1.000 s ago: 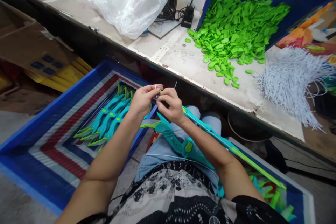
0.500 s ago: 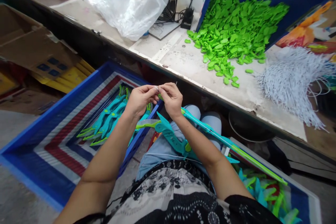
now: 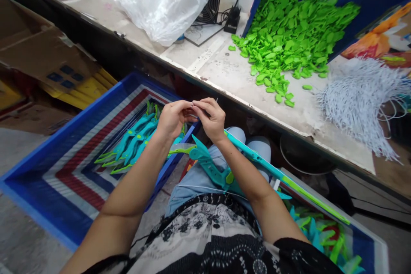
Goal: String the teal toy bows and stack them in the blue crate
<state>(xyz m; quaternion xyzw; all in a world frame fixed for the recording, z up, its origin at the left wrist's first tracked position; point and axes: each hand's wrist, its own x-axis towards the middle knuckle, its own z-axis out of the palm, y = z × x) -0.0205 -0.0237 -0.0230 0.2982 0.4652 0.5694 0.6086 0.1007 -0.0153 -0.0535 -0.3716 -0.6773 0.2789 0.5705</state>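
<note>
A teal and green toy bow [image 3: 214, 167] lies across my lap, one limb running out to the lower right. Above it, my left hand [image 3: 172, 118] and my right hand [image 3: 210, 118] meet fingertip to fingertip, both pinched on a thin pale string [image 3: 192, 107] at the bow's upper end. The exact piece between the fingers is too small to make out. More of the string [image 3: 205, 192] crosses my lap below the bow.
A blue tray [image 3: 61, 180] at my left holds several finished teal bows [image 3: 131, 141]. On the worktable [image 3: 224, 77] lie a heap of green plastic pieces [image 3: 289, 38], a bundle of white strings [image 3: 356, 98], a plastic bag [image 3: 167, 4] and a small fan [image 3: 210, 6]. A bin [image 3: 324, 231] of parts sits lower right.
Both hands have moved slightly closer together and up; the thin string end that stuck up above my right hand is now mostly hidden in the fingers.
</note>
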